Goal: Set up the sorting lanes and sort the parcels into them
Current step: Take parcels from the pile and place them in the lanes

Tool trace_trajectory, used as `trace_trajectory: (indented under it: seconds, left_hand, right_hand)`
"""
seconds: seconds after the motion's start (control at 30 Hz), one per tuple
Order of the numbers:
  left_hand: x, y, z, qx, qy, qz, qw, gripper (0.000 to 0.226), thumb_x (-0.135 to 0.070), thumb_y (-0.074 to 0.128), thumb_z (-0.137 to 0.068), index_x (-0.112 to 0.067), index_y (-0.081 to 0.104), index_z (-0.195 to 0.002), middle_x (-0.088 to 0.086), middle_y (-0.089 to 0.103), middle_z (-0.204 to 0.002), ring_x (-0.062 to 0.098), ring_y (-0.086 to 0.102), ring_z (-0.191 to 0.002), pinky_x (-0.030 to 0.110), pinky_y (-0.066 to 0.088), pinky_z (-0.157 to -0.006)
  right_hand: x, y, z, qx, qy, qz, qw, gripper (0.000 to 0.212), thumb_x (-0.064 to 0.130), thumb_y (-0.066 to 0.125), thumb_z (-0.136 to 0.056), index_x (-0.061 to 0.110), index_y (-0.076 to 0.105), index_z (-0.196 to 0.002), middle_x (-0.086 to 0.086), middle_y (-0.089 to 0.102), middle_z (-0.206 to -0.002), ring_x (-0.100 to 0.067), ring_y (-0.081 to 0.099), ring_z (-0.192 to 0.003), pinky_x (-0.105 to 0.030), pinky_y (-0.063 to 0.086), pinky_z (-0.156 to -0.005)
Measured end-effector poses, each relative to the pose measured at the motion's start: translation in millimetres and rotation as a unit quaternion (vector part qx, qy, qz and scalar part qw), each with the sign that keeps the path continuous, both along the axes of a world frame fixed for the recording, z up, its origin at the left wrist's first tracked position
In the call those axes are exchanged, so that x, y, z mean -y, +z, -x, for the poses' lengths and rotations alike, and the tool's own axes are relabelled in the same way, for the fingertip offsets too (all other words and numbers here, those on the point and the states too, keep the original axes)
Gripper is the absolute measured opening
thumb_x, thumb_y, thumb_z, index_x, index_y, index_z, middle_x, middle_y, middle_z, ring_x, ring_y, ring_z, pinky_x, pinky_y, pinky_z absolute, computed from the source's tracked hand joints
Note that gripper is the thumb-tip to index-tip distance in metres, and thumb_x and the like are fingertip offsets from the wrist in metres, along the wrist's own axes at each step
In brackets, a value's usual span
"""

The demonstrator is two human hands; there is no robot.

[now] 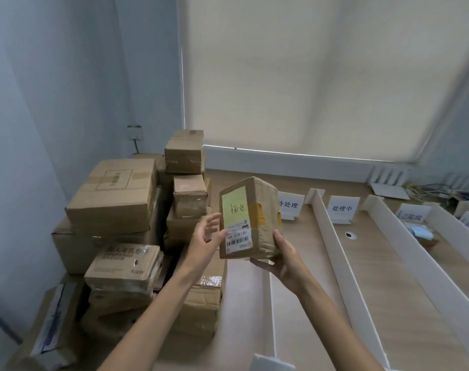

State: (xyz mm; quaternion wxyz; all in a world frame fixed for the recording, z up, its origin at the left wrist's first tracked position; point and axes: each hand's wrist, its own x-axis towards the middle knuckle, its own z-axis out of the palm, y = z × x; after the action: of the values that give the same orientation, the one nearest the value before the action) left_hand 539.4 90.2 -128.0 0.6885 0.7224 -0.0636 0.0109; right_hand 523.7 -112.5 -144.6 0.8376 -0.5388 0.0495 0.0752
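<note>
Pile of cardboard boxes [113,199] stacked at the left end of the counter [388,277]. Your left grip [206,236] is apart, fingers spread, tips touching the left edge of the parcel [248,218]. It's in the air just right of the pile, tilted a bit, with the green note and barcode label facing you. Your right grip [284,261] is clamped on its lower right corner, thumb up the side, fingers under. Further right, white dividers [332,236] form lanes on the counter, sign cards [343,208] standing at the far ends
</note>
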Motion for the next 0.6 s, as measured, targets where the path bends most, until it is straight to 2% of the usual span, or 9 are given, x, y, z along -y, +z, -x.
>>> trace_trajectory:
  seconds: [0.1, 0.17, 0.27, 0.33, 0.4, 0.5, 0.57, 0.6]
  left_hand:
    - [1, -1, 3, -0.038, -0.013, 0.013, 0.999, 0.086, -0.050, 0.074, -0.069, -0.036, 0.026, -0.140, -0.002, 0.036, -0.146, 0.018, 0.039, -0.131, 0.045, 0.036, -0.108]
    - [3, -3, 4, -0.074, -0.057, 0.053, 0.994, 0.098, -0.048, 0.077, -0.063, -0.039, 0.019, -0.143, -0.002, 0.042, -0.145, 0.018, 0.050, -0.124, 0.043, 0.043, -0.104]
    - [8, -12, 4, -0.121, -0.106, 0.132, 0.978, 0.093, -0.035, 0.077, -0.067, -0.043, 0.021, -0.141, -0.003, 0.065, -0.120, 0.021, 0.066, -0.104, 0.047, 0.051, -0.093]
    - [10, -16, 4, -0.117, -0.094, 0.152, 0.977, 0.083, -0.028, 0.078, -0.072, -0.044, 0.026, -0.135, -0.005, 0.068, -0.112, 0.020, 0.068, -0.099, 0.044, 0.054, -0.087]
    - [11, -17, 4, -0.112, -0.061, 0.158, 0.979, 0.088, -0.030, 0.078, -0.070, -0.040, 0.024, -0.138, -0.001, 0.062, -0.120, 0.020, 0.068, -0.099, 0.041, 0.055, -0.085]
    - [14, -22, 7, -0.108, -0.027, 0.126, 0.986, 0.113, -0.047, 0.084, -0.056, -0.044, 0.012, -0.143, 0.004, 0.052, -0.133, 0.020, 0.060, -0.111, 0.046, 0.049, -0.096]
    - [19, -26, 8, -0.105, -0.026, 0.074, 0.991, 0.116, -0.059, 0.083, -0.049, -0.050, 0.012, -0.139, 0.003, 0.043, -0.141, 0.022, 0.050, -0.123, 0.049, 0.046, -0.100]
    - [22, -28, 7, -0.103, -0.033, 0.059, 0.992, 0.116, -0.064, 0.082, -0.047, -0.051, 0.012, -0.138, 0.002, 0.039, -0.144, 0.023, 0.045, -0.128, 0.050, 0.044, -0.102]
  right_hand:
    - [4, -5, 8, -0.016, 0.032, -0.035, 0.999, 0.054, 0.045, 0.041, -0.093, 0.012, 0.048, -0.136, -0.017, 0.057, -0.132, -0.033, 0.053, -0.124, -0.048, 0.051, -0.094]
    - [5, -8, 12, -0.021, 0.047, -0.045, 0.998, 0.054, 0.047, 0.033, -0.096, 0.016, 0.045, -0.139, -0.015, 0.055, -0.134, -0.032, 0.052, -0.125, -0.044, 0.052, -0.092]
    - [5, -10, 16, -0.030, 0.046, -0.028, 0.998, 0.053, 0.048, 0.027, -0.098, 0.019, 0.048, -0.136, -0.013, 0.058, -0.133, -0.030, 0.054, -0.124, -0.043, 0.052, -0.094]
    - [4, -8, 17, -0.027, 0.030, 0.001, 0.999, 0.053, 0.051, 0.032, -0.096, 0.019, 0.050, -0.135, -0.012, 0.061, -0.129, -0.027, 0.057, -0.120, -0.045, 0.052, -0.093]
    - [4, -9, 17, -0.016, 0.003, 0.023, 1.000, 0.059, 0.056, 0.040, -0.090, 0.017, 0.049, -0.134, -0.012, 0.062, -0.127, -0.027, 0.059, -0.117, -0.046, 0.053, -0.090]
    - [-4, -14, 19, 0.000, 0.004, 0.097, 0.995, 0.064, 0.064, 0.048, -0.085, 0.027, 0.037, -0.137, -0.005, 0.057, -0.129, -0.023, 0.056, -0.118, -0.044, 0.053, -0.090]
    - [-10, -17, 21, 0.019, -0.003, 0.128, 0.992, 0.066, 0.057, 0.059, -0.081, 0.034, 0.029, -0.135, -0.004, 0.059, -0.126, -0.020, 0.059, -0.114, -0.044, 0.051, -0.093]
    - [-10, -17, 21, 0.023, -0.023, 0.123, 0.992, 0.068, 0.054, 0.065, -0.078, 0.031, 0.031, -0.133, -0.006, 0.062, -0.123, -0.021, 0.062, -0.112, -0.044, 0.051, -0.092]
